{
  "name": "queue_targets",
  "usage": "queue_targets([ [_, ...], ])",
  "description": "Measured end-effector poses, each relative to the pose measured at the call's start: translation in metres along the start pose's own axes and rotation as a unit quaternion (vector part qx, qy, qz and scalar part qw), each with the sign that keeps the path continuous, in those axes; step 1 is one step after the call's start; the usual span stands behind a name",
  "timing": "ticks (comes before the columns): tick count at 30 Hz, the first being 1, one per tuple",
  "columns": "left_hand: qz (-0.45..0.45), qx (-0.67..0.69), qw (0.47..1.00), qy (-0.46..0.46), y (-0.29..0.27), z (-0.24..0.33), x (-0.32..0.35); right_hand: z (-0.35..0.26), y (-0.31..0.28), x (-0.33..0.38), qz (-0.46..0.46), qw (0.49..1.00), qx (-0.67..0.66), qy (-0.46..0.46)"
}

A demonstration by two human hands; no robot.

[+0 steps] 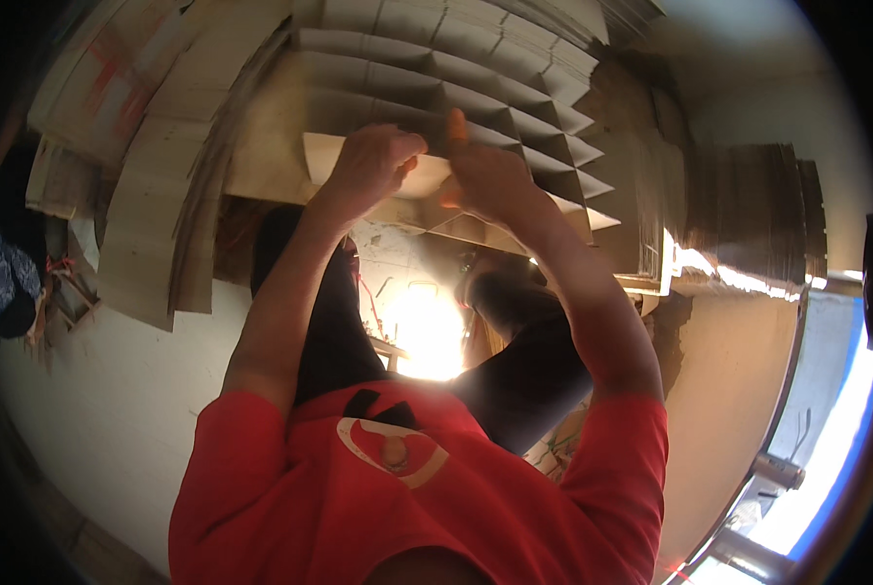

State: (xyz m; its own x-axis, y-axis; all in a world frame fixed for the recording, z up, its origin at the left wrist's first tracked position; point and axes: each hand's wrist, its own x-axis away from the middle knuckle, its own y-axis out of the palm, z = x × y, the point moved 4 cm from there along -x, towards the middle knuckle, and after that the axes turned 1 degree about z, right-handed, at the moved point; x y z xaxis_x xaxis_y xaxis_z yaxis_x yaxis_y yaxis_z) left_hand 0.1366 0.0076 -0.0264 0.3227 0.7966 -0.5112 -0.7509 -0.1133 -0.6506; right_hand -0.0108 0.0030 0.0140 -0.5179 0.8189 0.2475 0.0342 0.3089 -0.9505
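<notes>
Cardboard divider grid (476,90) is sitting ahead of the torso, under and beyond both hands. Progress: visible strips are already crossing into open cells; near edge is being partly covered, so can't tell what's left there. Left hand (376,168) is curling its fingers together at that edge; can't tell if they're pinching card. Right hand (490,181) is spreading its fingers just beside. Cardboard stacks (749,210) are flanking.
</notes>
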Motion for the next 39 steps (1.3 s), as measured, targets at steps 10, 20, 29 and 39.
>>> queue_targets([
  [10, -0.009, 0.009, 1.0, 0.005, -0.021, 0.021, -0.003, 0.164, -0.019, 0.114, 0.432, 0.864, 0.128, 0.223],
  [20, 0.045, -0.071, 0.995, -0.046, -0.034, 0.004, 0.008, 0.27, 0.032, 0.19, 0.253, 0.876, 0.118, 0.394],
  [29, 0.026, -0.081, 0.994, -0.074, -0.043, -0.006, 0.015, 0.278, 0.023, 0.199, 0.298, 0.832, 0.071, 0.462],
  [39, 0.115, -0.146, 0.982, -0.042, -0.064, -0.014, 0.026, 0.218, -0.054, 0.208, 0.519, 0.752, 0.015, 0.407],
])
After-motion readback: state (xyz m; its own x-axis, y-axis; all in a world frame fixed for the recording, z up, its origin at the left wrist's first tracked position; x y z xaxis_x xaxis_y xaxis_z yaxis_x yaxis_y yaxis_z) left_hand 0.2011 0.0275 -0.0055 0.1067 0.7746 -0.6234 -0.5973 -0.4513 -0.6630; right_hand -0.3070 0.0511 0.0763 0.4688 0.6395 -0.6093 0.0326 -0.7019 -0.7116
